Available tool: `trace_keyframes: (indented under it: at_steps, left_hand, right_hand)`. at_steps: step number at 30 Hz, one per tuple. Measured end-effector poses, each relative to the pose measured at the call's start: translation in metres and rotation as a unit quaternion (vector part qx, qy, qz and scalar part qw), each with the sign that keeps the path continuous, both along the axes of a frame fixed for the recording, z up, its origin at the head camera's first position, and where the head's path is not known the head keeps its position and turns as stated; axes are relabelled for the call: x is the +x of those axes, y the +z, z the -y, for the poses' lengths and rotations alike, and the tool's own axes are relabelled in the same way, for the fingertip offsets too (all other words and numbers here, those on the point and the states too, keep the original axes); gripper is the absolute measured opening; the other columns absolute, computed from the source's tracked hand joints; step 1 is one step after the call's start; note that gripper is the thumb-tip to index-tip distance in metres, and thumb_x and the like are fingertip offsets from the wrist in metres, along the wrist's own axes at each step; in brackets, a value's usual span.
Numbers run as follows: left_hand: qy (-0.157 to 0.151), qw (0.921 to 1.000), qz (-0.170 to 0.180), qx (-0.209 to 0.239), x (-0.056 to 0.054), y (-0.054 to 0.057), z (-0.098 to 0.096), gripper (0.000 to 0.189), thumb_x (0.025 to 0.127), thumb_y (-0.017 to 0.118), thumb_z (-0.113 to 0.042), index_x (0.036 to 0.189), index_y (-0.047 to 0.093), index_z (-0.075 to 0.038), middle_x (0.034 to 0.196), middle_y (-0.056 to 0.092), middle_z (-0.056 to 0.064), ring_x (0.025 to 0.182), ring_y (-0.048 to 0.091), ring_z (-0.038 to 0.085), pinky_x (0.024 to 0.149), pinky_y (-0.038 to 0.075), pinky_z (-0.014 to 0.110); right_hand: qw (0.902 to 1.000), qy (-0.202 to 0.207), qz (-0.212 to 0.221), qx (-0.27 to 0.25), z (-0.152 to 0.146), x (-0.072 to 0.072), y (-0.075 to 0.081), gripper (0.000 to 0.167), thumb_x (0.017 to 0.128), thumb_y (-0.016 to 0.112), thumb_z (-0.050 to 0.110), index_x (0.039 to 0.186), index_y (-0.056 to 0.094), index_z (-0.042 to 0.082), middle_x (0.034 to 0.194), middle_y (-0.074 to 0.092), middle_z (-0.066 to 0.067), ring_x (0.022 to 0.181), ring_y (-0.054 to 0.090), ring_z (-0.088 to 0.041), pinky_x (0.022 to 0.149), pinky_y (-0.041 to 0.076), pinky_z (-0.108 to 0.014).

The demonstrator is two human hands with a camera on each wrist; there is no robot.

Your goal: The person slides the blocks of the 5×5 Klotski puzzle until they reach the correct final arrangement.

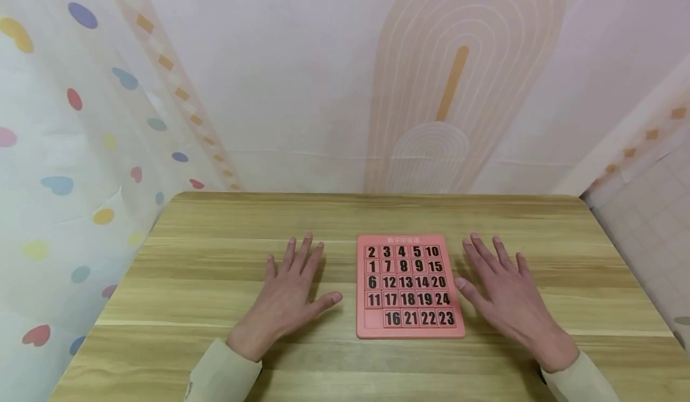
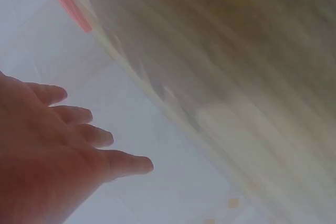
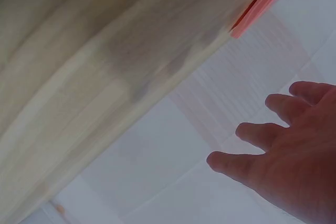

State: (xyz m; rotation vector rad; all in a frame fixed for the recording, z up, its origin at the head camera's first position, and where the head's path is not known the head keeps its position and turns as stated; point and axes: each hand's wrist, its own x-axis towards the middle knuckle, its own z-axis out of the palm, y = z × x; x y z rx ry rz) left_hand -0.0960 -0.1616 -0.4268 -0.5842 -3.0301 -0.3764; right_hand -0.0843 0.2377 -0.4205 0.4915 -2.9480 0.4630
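Note:
A pink number slide puzzle (image 1: 372, 318) lies flat on the wooden table, its black-numbered tiles set in rows of five. The bare slot is at its lower left corner, beside tile 16. To its left my left hand (image 1: 288, 297) is spread palm down, thumb pointing toward the board, holding nothing. On the other side my right hand (image 1: 509, 300) is spread the same way, its thumb tip close to the board's right edge. Both wrist views show the fingers straight and apart, with a strip of the pink board (image 2: 71, 3) at the top.
The wood-grain table (image 1: 215, 270) reaches back to a pale curtain (image 1: 296, 90) with arch patterns. At the left hangs a white cloth (image 1: 48, 150) with coloured hearts and dots. A tiled pale surface (image 1: 657, 192) shows beyond the table's right edge.

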Motion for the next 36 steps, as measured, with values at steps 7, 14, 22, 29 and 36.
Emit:
trace_keyframes:
  at_steps: [7,14,22,29,36]
  left_hand:
    - [-0.047,0.9985,0.026,0.004,0.002,0.003,-0.003,0.097,0.094,0.055,-0.072,0.165,0.026,-0.011,0.173,0.012,0.011,0.156,0.009,0.043,0.115,0.014,0.077]
    - [-0.081,0.9938,0.075,-0.009,0.002,0.004,-0.012,0.099,0.093,0.056,-0.073,0.165,0.026,-0.012,0.173,0.011,0.010,0.157,0.010,0.039,0.118,0.014,0.074]
    - [-0.120,0.9857,0.111,-0.041,0.003,-0.001,-0.023,0.110,0.088,0.055,-0.080,0.166,0.022,-0.010,0.173,0.014,0.007,0.158,0.015,0.030,0.120,0.016,0.070]
    - [-0.126,0.9811,0.138,-0.050,0.003,-0.003,-0.031,0.117,0.086,0.055,-0.083,0.166,0.017,-0.007,0.172,0.013,0.009,0.157,0.017,0.029,0.120,0.019,0.068]
    - [-0.137,0.9802,0.130,-0.059,0.005,-0.004,-0.033,0.113,0.086,0.059,-0.080,0.165,0.022,-0.008,0.173,0.011,0.009,0.157,0.019,0.032,0.118,0.020,0.071]
  right_hand:
    - [0.9997,0.014,-0.016,-0.012,0.002,0.005,0.000,0.072,0.105,0.052,0.048,0.162,0.033,0.008,0.167,0.031,-0.016,0.151,0.024,-0.050,0.116,0.016,-0.077]
    - [0.9968,0.052,-0.060,0.003,0.009,0.013,-0.001,0.068,0.101,0.060,0.046,0.155,0.048,0.006,0.160,0.044,-0.014,0.147,0.035,-0.046,0.113,0.028,-0.072]
    - [0.9904,0.108,-0.087,0.004,0.022,0.025,-0.003,0.062,0.097,0.066,0.046,0.143,0.061,0.005,0.152,0.055,-0.011,0.143,0.045,-0.042,0.111,0.036,-0.067]
    - [0.9806,0.170,-0.096,0.011,0.033,0.034,-0.005,0.061,0.096,0.069,0.049,0.142,0.063,0.010,0.150,0.057,-0.007,0.141,0.050,-0.036,0.111,0.039,-0.062]
    - [0.9710,0.229,-0.059,0.035,0.045,0.045,-0.009,0.059,0.099,0.065,0.052,0.146,0.061,0.017,0.151,0.057,0.001,0.142,0.049,-0.027,0.114,0.039,-0.055]
